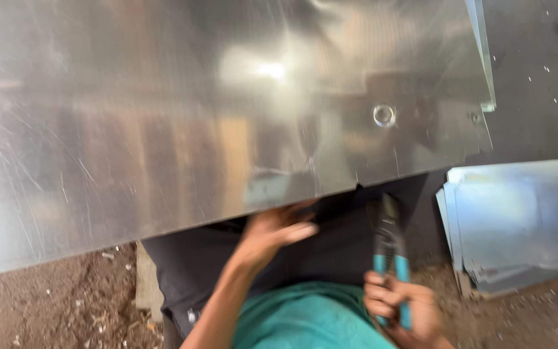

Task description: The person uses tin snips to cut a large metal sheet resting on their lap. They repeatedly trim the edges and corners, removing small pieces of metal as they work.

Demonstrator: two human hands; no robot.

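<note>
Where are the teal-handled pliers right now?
In the head view, lower right: the right hand grips the pliers, their tip pointing up at the metal sheet's near edge.

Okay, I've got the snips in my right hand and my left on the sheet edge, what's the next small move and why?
Probably bring the snips up to the small notch in the near edge of the metal sheet. The right hand holds them just below that edge, tip pointing toward it, while the left hand grips the edge beside the notch, steadying it.
</note>
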